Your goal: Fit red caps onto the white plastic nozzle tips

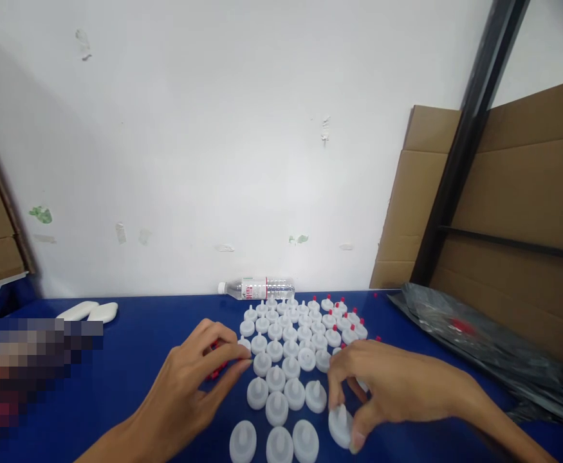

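Observation:
Several white plastic nozzle caps (286,360) stand in rows on the blue table (136,347); those at the far right carry small red tips (339,318). My left hand (194,379) lies to the left of the rows, fingers curled over some small red pieces (216,372). My right hand (382,386) is on the right side, thumb and fingers pinching one white cap (340,424) at the near end of the rows.
A clear water bottle (257,287) lies on its side by the white wall. Two white oblong objects (91,312) sit far left. A dark plastic bag (484,341) lies at the right beside stacked cardboard (517,193). A blurred patch covers the left edge.

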`<action>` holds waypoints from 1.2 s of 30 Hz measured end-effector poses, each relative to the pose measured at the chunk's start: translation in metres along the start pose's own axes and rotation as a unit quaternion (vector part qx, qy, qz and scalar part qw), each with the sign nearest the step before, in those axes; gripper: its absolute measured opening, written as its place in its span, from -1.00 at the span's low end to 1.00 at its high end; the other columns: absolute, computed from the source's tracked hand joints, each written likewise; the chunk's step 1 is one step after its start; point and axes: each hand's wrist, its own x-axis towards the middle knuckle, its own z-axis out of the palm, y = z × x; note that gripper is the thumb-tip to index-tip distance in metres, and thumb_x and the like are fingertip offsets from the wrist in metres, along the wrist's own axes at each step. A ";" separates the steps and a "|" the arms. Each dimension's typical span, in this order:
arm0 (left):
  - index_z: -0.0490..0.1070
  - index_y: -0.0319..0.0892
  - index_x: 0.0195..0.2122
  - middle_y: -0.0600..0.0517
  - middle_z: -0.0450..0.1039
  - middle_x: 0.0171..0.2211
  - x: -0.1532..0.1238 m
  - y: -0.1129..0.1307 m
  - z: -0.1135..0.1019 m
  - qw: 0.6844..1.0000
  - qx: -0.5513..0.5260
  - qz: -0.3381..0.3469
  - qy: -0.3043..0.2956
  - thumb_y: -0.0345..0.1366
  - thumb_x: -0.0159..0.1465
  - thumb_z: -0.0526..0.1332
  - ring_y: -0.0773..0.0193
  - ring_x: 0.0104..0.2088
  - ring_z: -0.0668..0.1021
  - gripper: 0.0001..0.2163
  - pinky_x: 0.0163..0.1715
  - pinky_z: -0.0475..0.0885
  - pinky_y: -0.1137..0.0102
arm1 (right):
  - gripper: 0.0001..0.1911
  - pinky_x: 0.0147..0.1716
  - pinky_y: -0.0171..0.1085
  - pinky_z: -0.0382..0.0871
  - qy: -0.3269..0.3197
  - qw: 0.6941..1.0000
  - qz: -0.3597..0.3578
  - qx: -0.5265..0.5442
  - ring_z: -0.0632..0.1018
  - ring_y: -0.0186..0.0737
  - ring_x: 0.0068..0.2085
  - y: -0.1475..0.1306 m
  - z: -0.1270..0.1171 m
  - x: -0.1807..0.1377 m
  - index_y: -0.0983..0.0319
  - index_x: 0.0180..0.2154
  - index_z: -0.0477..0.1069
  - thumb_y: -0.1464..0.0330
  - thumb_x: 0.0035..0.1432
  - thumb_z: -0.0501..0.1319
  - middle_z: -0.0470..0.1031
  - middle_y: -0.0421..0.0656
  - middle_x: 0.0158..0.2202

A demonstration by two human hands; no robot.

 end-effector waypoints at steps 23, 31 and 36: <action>0.50 -0.14 0.01 -0.01 0.57 -0.25 -0.005 0.030 0.017 0.994 -0.094 0.059 0.012 -0.44 0.49 0.18 0.30 -0.27 0.60 -0.84 -0.31 0.51 0.48 | -0.65 -0.05 -0.22 0.51 0.278 0.940 -0.184 -0.072 0.63 -0.15 -0.04 -0.031 0.047 0.024 0.12 0.15 0.44 0.26 0.36 0.31 0.62 -0.14 -0.01; 0.51 -0.08 0.03 0.02 0.60 -0.26 -0.007 0.026 0.020 0.996 -0.081 0.039 0.026 -0.40 0.48 0.21 0.28 -0.29 0.61 -0.83 -0.27 0.54 0.44 | -0.60 -0.13 -0.20 0.57 0.343 0.907 -0.228 -0.084 0.63 -0.12 -0.08 -0.030 0.052 0.028 0.19 0.18 0.45 0.19 0.40 0.27 0.59 -0.04 -0.06; 0.49 -0.06 0.04 0.05 0.57 -0.32 -0.007 0.022 0.020 0.998 -0.050 0.019 0.012 -0.32 0.50 0.20 0.27 -0.32 0.56 -0.85 -0.33 0.49 0.45 | -0.61 -0.15 -0.23 0.60 0.376 0.886 -0.253 -0.091 0.66 -0.14 -0.10 -0.030 0.057 0.032 0.23 0.16 0.46 0.16 0.45 0.21 0.61 -0.01 -0.07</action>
